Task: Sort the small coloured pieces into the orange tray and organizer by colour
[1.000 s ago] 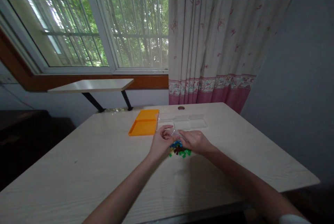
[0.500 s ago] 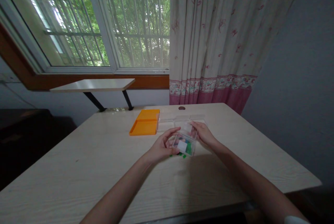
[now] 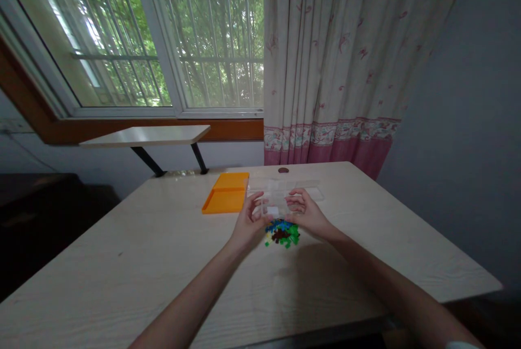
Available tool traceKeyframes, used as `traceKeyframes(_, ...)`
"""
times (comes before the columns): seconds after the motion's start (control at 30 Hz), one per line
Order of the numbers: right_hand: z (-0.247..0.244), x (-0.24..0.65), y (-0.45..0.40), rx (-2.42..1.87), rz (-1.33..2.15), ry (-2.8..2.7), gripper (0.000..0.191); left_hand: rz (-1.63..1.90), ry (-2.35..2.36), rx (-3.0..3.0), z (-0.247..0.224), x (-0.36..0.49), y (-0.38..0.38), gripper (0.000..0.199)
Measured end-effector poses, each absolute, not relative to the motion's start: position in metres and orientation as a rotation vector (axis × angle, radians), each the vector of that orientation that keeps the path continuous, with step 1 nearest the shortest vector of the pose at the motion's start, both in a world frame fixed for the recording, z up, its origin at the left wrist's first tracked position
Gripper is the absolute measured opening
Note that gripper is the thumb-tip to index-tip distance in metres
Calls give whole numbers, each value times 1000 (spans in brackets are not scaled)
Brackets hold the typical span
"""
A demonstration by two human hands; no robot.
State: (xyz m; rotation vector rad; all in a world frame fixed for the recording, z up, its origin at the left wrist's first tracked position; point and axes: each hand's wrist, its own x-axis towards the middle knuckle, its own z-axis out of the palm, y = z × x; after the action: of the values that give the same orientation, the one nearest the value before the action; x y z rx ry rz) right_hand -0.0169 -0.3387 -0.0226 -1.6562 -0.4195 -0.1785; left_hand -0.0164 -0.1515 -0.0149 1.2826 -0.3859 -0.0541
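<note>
My left hand (image 3: 249, 223) and my right hand (image 3: 310, 215) grip a clear plastic box (image 3: 280, 203) from opposite sides, thumbs at its near edge. A white patch shows on the box at its lower left. Just below it, on the table, lies a heap of small coloured pieces (image 3: 281, 234) in blue, green, dark brown and pale yellow. The exact shape of these pieces is too small to make out. Behind my hands rest other clear plastic trays or lids (image 3: 314, 192), partly hidden by my fingers.
An open orange plastic case (image 3: 225, 201) lies flat to the left of my hands. The pale wooden table (image 3: 171, 273) has a raised shelf (image 3: 150, 134) on black supports at the back left. A window and a patterned curtain (image 3: 325, 67) stand behind it.
The clear box has moved up and away from me, uncovering the heap of coloured pieces beneath it. My right hand has shifted its hold and come down, level with my left.
</note>
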Motion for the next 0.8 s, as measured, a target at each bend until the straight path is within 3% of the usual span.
traceKeyframes(0.23, -16, -15, -353, -1797, -167, -525, 47, -16, -417, 1363, -14, -14, -151, 70)
traceKeyframes(0.3, -10, -9, -374, -1841, -163, -533, 44, 85, -439, 1595, -12, -7, -137, 61)
traceKeyframes(0.43, -5, 12, -443, -1932, -315, -410, 38, 440, -530, 2273, -10, 11, -96, 25)
traceKeyframes(0.67, -40, 28, -549, -2109, -555, -63, 43, 420, -624, 2686, -24, 36, -67, 26)
traceKeyframes(0.8, -56, 29, -559, -2308, -391, -153, 38, 428, -636, 2625, -36, 43, -73, 26)
